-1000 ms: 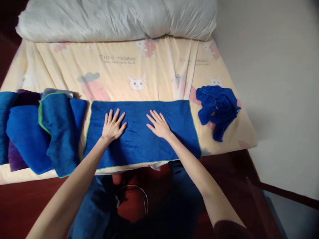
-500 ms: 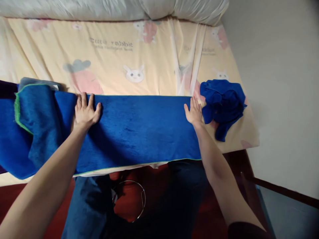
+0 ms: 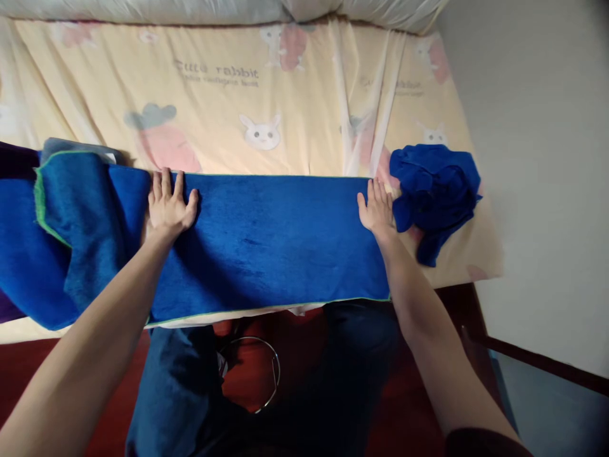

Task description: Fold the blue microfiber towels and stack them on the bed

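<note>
A blue towel [image 3: 280, 241] with thin green edging lies spread flat along the front of the bed. My left hand [image 3: 170, 206] rests palm down near its left end, fingers spread over the far edge. At the right end, my right hand [image 3: 377, 208] lies flat on the towel's far corner, fingers stretched out. Just beyond that hand is a crumpled blue cloth [image 3: 438, 190], close to the fingers. Left of my left hand, other blue cloths [image 3: 85, 216], one with a bright green edge, lie folded and piled.
The bed [image 3: 304, 139] has a cream sheet with rabbit and carrot prints. A grey-white quilt [image 3: 190, 7] runs along its far side. A pale wall [image 3: 537, 158] stands at the right. Below the bed's front edge are my legs [image 3: 171, 387], a reddish floor and a thin metal loop [image 3: 278, 374].
The view has shifted slightly, so the bed and cloths sit a little higher and further right. Both hands stay flat at the same places on the towel.
</note>
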Demonstrator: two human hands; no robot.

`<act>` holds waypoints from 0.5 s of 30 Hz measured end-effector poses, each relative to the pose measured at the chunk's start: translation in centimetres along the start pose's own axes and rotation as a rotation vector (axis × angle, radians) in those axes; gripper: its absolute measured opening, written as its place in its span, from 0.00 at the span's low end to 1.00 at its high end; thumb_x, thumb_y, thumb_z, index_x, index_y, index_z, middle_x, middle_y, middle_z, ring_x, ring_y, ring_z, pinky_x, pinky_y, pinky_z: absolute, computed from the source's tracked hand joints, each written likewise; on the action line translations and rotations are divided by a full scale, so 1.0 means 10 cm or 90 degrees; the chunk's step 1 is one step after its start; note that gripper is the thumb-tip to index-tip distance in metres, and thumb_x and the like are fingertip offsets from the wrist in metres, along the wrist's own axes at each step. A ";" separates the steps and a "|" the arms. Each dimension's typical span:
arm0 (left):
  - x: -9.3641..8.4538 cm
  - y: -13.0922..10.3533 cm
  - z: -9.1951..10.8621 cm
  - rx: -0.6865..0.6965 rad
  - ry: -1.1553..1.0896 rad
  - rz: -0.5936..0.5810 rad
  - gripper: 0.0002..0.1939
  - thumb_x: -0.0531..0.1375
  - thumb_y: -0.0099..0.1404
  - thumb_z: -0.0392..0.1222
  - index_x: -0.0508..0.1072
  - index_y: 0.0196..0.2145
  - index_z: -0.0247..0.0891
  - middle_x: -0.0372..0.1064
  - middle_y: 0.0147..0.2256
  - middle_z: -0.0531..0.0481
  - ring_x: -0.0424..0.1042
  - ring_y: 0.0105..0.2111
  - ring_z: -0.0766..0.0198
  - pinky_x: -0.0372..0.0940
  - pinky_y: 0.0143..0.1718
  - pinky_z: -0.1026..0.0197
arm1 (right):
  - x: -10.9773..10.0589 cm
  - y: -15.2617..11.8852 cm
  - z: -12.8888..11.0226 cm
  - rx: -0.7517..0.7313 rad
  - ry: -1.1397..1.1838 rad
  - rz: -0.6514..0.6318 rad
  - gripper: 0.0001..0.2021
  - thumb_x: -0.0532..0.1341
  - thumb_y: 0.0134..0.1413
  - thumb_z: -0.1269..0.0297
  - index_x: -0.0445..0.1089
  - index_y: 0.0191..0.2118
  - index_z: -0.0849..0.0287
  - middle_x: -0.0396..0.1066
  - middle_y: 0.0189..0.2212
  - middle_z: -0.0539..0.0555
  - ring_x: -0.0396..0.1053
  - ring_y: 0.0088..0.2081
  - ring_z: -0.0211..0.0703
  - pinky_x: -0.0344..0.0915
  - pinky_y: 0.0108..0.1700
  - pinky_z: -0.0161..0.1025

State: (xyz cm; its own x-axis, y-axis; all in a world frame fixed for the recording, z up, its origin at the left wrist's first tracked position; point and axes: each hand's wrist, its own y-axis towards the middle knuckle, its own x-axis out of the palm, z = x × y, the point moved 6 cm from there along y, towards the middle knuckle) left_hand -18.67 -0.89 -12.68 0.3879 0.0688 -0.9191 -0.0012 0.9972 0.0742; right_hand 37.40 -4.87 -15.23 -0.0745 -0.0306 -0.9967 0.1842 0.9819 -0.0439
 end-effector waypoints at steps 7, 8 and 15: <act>-0.05 -0.15 0.30 0.061 0.012 0.013 0.38 0.44 0.74 0.57 0.54 0.72 0.29 0.35 0.75 0.39 0.29 0.74 0.43 0.28 0.73 0.35 | -0.25 -0.12 -0.51 -0.029 -0.070 0.026 0.32 0.39 0.73 0.57 0.44 0.75 0.71 0.41 0.75 0.67 0.35 0.75 0.64 0.36 0.70 0.72; -0.04 -0.20 0.42 0.086 0.015 0.009 0.37 0.44 0.74 0.56 0.55 0.71 0.28 0.36 0.75 0.38 0.29 0.74 0.43 0.28 0.72 0.35 | -0.31 -0.17 -0.71 -0.061 -0.060 0.039 0.32 0.41 0.73 0.57 0.43 0.75 0.70 0.40 0.75 0.66 0.35 0.75 0.64 0.35 0.71 0.73; 0.32 -0.81 1.46 0.229 -0.009 -0.040 0.34 0.46 0.74 0.50 0.56 0.71 0.28 0.38 0.74 0.38 0.32 0.75 0.47 0.34 0.73 0.38 | -0.34 -0.95 -2.34 -0.244 0.128 0.011 0.34 0.48 0.72 0.56 0.41 0.76 0.66 0.35 0.76 0.60 0.30 0.76 0.57 0.30 0.74 0.64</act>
State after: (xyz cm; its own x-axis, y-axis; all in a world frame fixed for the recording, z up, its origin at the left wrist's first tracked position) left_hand -4.02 -9.11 -10.55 0.3897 0.0051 -0.9209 0.3466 0.9257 0.1518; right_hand 12.99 -9.77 -9.80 -0.2707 -0.0143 -0.9625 -0.1868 0.9817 0.0379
